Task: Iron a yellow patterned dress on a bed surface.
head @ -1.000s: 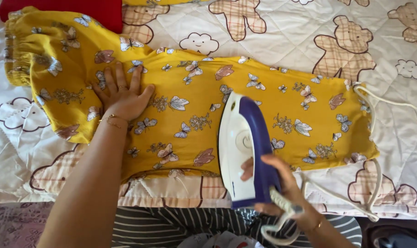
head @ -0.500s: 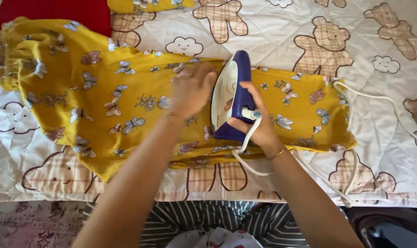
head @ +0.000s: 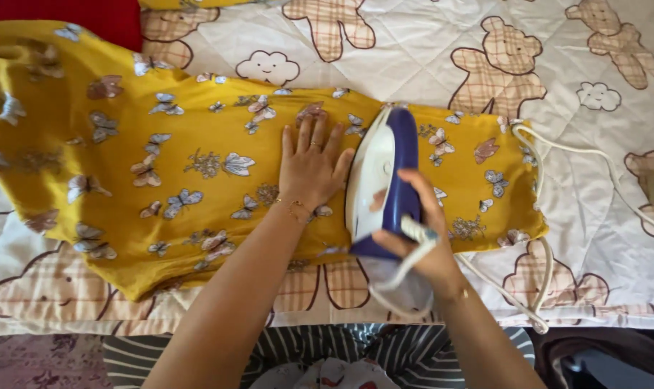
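Under right hand (head: pixel 420 238), fingers clamped on iron (head: pixel 379 180), its handle mostly hidden; left hand (head: pixel 311 164) flat, fingers apart, on yellow garment (head: pixel 161 187).

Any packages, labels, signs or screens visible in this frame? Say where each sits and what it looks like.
None in view: only a yellow butterfly-print garment on a bear-patterned quilt, the left hand flat on it, and the right hand holding a white and purple iron.

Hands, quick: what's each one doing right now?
Left hand: open, flat on the yellow garment, holding nothing.
Right hand: closed around the iron handle.
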